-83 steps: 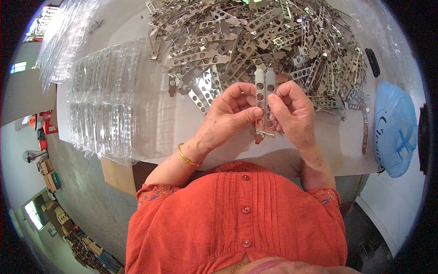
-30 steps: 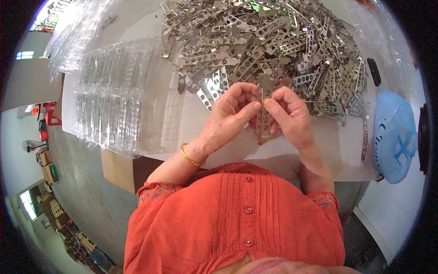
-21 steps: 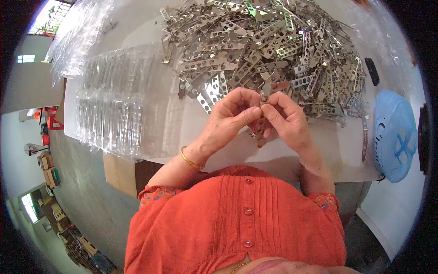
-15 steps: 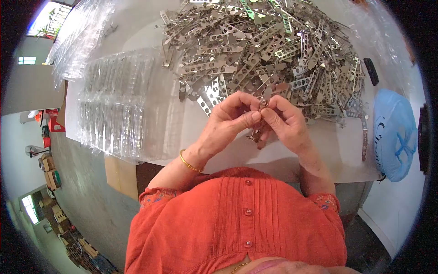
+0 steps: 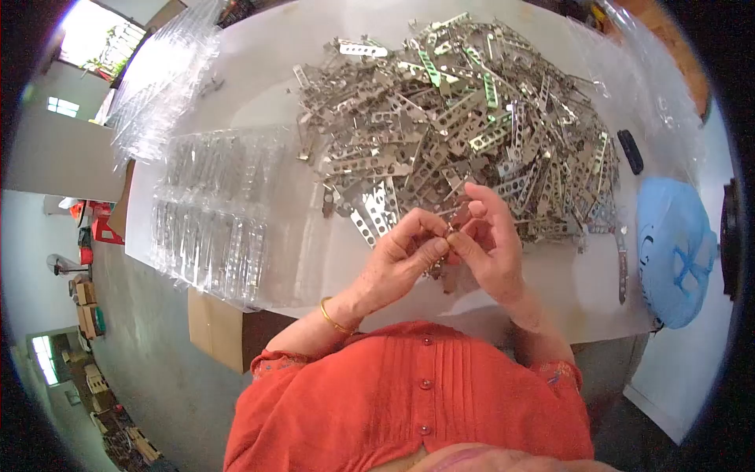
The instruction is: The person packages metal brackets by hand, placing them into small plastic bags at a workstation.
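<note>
My left hand [image 5: 403, 256] is closed, pinching a metal strip [image 5: 436, 272] between thumb and fingertips. My right hand [image 5: 491, 252] meets it from the other side, thumb and index finger on the same strip, with its other fingers raised and spread. Most of the strip is hidden behind the fingers, so its exact shape cannot be made out. Just beyond both hands lies a large heap of perforated metal strips [image 5: 448, 126], some showing rows of round holes.
Clear plastic trays [image 5: 208, 244] holding metal pieces lie on the white table [image 5: 307, 263] at left, with plastic wrap [image 5: 161, 75] beyond. On the right are a black object [image 5: 630, 152], a single metal strip [image 5: 622, 267] and a tied blue plastic bag [image 5: 672, 252].
The view has tilted, so the heap and hands sit lower in it. My right hand's outer fingers have lifted and spread away from the strip, while both thumbs stay on it.
</note>
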Tool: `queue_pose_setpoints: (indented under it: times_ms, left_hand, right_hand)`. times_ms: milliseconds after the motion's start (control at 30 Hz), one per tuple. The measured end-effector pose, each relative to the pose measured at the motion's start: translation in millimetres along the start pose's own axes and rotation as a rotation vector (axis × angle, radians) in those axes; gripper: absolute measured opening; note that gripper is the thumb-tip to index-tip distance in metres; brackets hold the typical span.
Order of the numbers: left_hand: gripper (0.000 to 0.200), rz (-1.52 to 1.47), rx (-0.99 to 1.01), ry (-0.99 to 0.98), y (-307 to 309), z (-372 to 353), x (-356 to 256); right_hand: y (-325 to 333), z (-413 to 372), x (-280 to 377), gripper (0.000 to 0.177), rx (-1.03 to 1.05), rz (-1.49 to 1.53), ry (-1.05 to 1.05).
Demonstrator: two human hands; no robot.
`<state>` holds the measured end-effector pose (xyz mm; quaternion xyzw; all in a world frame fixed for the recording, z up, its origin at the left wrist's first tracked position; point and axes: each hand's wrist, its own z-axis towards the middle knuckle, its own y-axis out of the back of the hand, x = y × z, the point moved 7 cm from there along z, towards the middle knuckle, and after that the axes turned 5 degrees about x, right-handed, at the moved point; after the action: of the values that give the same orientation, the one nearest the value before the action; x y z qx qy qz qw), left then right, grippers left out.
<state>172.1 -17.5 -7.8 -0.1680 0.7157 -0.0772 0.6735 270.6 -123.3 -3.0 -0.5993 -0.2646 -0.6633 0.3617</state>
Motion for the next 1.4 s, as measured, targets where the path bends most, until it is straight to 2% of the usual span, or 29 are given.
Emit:
queue_pose_setpoints:
  times_ms: [67,100,167,233,400,767,800,900,1000,1133,1200,1233,1300,1333,1400]
  left_hand:
    - [0.013,-0.032,-0.009,0.017,0.0,1.2,2.5]
    - [0.014,-0.076,-0.016,0.047,-0.4,2.1,5.9]
    - [0.015,-0.086,-0.013,0.016,-0.9,4.5,7.7]
    - [0.014,-0.093,-0.04,0.02,1.7,4.9,12.1]
    - [0.016,-0.178,-0.075,0.025,0.2,3.7,17.7]
    - [0.018,-0.064,-0.103,0.049,3.4,0.1,18.0]
    - [0.016,-0.035,-0.079,0.107,3.2,-1.8,16.3]
    - [0.014,-0.053,-0.065,0.022,-0.9,0.3,13.6]
    - [0.014,-0.065,-0.063,0.045,-0.2,1.3,17.3]
    - [0.015,-0.051,-0.056,0.054,-0.6,0.2,18.7]
    - [0.016,-0.044,-0.039,0.046,-3.0,-0.3,14.6]
    - [0.016,-0.037,-0.027,0.063,-4.8,-1.0,12.3]
    - [0.017,-0.027,-0.013,0.076,-6.3,0.8,10.1]
    - [0.017,-0.024,-0.016,0.071,-6.5,1.2,9.6]
    - [0.017,-0.029,-0.028,0.069,-6.0,0.4,12.1]
  right_hand:
    - [3.1,-2.8,-3.4,0.059,0.003,-0.128,0.028]
    - [2.4,-2.6,-4.9,0.059,0.007,-0.127,0.04]
    - [0.7,-1.7,3.6,0.057,-0.011,-0.346,0.161]
    - [-0.5,1.8,6.6,0.055,0.004,-0.326,0.162]
    - [-1.8,1.1,11.1,0.053,0.004,-0.486,0.19]
    - [-6.7,-3.1,6.8,0.044,0.041,-0.52,0.223]
    - [-6.2,-2.6,8.3,0.043,0.031,-0.525,0.219]
    - [-9.4,0.1,20.6,0.038,-0.003,-0.6,0.298]
    - [-9.0,-0.6,16.4,0.035,0.025,-0.579,0.233]
    - [-8.0,-1.1,19.7,0.033,0.018,-0.612,0.271]
    - [-4.3,-1.3,11.3,0.031,0.032,-0.45,0.153]
    - [-3.0,-2.6,11.7,0.031,0.027,-0.453,0.161]
    - [-0.3,-3.9,-8.0,0.024,0.063,-0.057,-0.087]
    - [-0.5,-2.8,-8.1,0.024,0.064,-0.057,-0.087]
    - [-3.9,0.4,7.3,0.017,0.073,-0.183,0.121]
